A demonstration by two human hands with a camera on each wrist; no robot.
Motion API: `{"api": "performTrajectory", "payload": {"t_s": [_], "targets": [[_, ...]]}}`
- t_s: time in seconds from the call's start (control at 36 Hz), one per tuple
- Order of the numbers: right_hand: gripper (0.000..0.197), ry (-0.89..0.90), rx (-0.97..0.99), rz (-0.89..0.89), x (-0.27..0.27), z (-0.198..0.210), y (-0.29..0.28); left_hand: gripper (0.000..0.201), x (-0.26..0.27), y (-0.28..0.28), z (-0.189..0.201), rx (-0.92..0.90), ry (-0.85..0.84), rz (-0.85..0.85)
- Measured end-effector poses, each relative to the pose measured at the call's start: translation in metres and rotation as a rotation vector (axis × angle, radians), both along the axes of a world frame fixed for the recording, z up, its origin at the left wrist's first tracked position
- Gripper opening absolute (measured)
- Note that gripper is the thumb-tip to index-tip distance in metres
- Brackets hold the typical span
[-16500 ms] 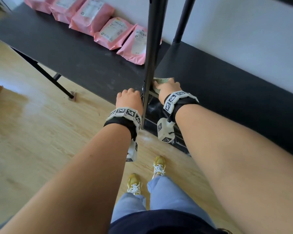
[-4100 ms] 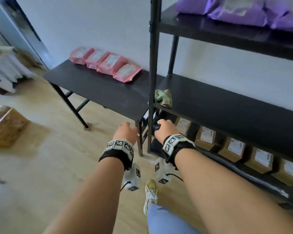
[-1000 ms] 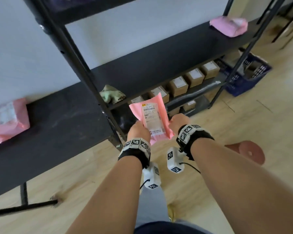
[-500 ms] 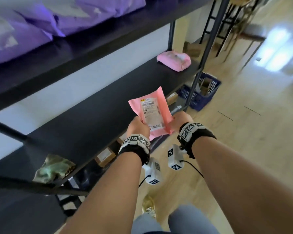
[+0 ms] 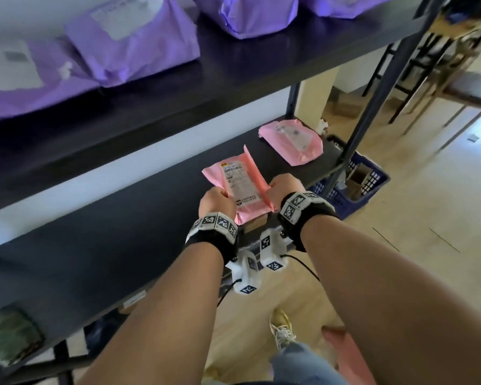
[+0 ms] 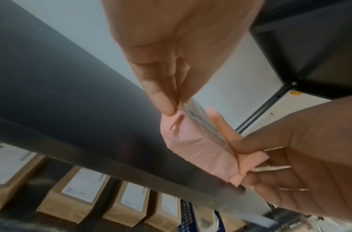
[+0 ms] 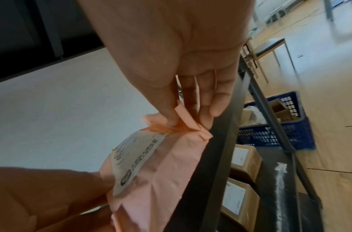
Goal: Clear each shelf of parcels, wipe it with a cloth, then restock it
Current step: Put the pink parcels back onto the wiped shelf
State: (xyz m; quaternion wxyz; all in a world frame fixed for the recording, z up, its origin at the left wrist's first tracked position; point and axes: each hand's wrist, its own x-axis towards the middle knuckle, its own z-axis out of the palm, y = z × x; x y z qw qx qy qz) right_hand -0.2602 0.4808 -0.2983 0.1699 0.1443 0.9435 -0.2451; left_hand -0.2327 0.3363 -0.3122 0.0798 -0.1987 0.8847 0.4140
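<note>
Both hands on pink parcel (image 5: 240, 187), held over middle shelf (image 5: 139, 218) front edge. Left hand (image 5: 215, 202) fingers pinch its left edge, right hand (image 5: 285, 190) fingers pinch right corner. Second pink parcel (image 5: 292, 141) lies at shelf's far end.

Held parcel (image 5: 240, 187) is hanging between left hand (image 5: 215, 202) and right hand (image 5: 283, 188), over the middle shelf (image 5: 122, 232) front edge. Second parcel (image 5: 292, 141) is lying on that shelf's far right end. Mailers (image 5: 131, 43) are sitting on the shelf above; boxes (image 6: 127, 202) are standing below; cloth (image 5: 9, 340) is lying at the near left end; crate (image 5: 353, 187) is standing on the floor beyond the rack's right end.
</note>
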Motion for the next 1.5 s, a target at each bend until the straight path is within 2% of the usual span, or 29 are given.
{"api": "performTrajectory", "payload": {"t_s": [0.19, 0.39, 0.47, 0.56, 0.64, 0.72, 0.81, 0.94, 1.08, 1.42, 1.5], "targets": [[0.022, 0.009, -0.014, 0.139, -0.066, -0.011, 0.027, 0.026, -0.049, 0.038, -0.010, 0.100, -0.009, 0.111], [0.025, 0.024, -0.025, 0.236, -0.103, -0.027, 0.028, 0.024, -0.080, 0.044, -0.005, 0.066, -0.039, 0.080], [0.024, 0.027, -0.019, 0.229, -0.109, -0.035, 0.029, 0.020, -0.081, 0.046, -0.008, 0.043, -0.061, 0.086], [0.030, 0.053, -0.014, 0.170, -0.111, -0.036, 0.028, 0.033, -0.076, 0.046, -0.010, 0.023, -0.084, 0.120], [0.031, 0.157, 0.020, 0.174, -0.113, -0.034, 0.025, 0.050, -0.073, 0.041, -0.015, -0.014, -0.131, 0.145], [0.027, 0.231, 0.046, 0.226, -0.110, -0.026, 0.018, 0.052, -0.063, 0.035, -0.011, -0.030, -0.145, 0.173], [0.034, 0.222, 0.014, 0.258, -0.099, -0.015, 0.004, 0.051, -0.049, 0.024, -0.007, -0.028, -0.130, 0.200], [0.038, 0.184, -0.009, 0.326, -0.062, -0.006, -0.031, 0.048, -0.007, -0.009, -0.003, -0.030, -0.124, 0.255], [0.039, 0.177, -0.024, 0.442, -0.005, -0.004, -0.079, 0.048, 0.059, -0.057, -0.004, -0.052, -0.130, 0.314], [0.036, 0.143, -0.043, 0.723, 0.194, -0.006, -0.235, 0.047, 0.282, -0.197, 0.002, -0.156, -0.208, 0.526], [0.037, 0.126, -0.071, 0.802, 0.247, -0.008, -0.276, 0.036, 0.341, -0.231, 0.008, -0.187, -0.241, 0.584]]}}
